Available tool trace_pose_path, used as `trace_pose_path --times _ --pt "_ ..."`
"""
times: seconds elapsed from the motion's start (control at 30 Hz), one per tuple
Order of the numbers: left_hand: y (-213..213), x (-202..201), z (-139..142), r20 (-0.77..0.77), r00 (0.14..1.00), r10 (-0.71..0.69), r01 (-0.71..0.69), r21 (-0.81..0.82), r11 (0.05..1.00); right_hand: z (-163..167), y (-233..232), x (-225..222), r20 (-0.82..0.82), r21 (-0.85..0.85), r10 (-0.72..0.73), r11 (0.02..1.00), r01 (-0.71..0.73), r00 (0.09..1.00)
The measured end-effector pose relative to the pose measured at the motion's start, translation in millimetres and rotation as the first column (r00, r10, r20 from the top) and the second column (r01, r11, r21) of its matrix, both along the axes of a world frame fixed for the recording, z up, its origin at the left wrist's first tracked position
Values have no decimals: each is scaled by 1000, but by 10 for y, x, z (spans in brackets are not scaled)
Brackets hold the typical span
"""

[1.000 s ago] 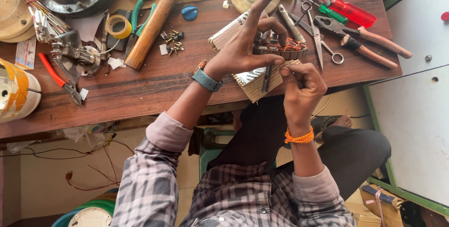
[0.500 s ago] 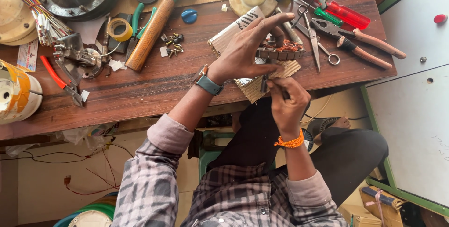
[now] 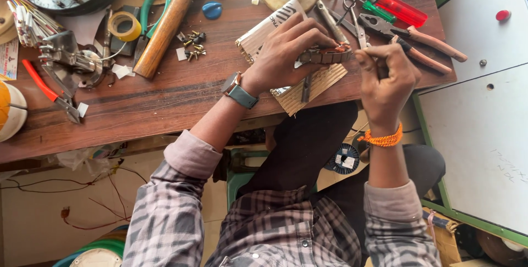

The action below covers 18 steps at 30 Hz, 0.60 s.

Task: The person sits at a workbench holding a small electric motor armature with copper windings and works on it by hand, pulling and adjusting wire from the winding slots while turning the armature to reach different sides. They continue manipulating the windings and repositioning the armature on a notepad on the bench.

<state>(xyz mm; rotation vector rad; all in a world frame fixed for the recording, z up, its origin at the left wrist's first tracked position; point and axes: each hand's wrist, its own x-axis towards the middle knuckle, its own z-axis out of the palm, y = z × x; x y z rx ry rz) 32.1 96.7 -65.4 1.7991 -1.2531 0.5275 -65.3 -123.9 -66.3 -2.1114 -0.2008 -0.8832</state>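
Head view. Left hand (image 3: 283, 52) spread over a small ring-shaped stator core (image 3: 324, 56), fingers pressing it down onto a ribbed cardboard pad (image 3: 319, 82) at the near edge of the wooden surface (image 3: 165, 102). Right hand (image 3: 385, 74) clenched just beside the core's right end; it seems to pinch something thin, too small to tell what.

Handling, judged: the core looks like stacked metal, so stiff and heavy for its size; any fine winding on it would be fragile. Best held by the outer rim, as the left hand does.

Count: one core, one pad, one wooden-handled hammer (image 3: 165, 25), one tape roll (image 3: 124, 26), one red screwdriver (image 3: 401, 9). Pliers at right (image 3: 418, 36): at least two, overlapping. Loose screws (image 3: 192, 44): a small heap, not countable.
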Motion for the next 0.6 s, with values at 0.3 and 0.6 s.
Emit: trace_pose_path --times 0.3,0.6 --pt "46 100 -73 -134 989 -69 59 -76 995 284 120 399 -50 -250 119 960 -128 992" --pt "150 467 -334 -772 457 -442 161 -417 895 438 305 800 -152 -414 152 888 -202 977"
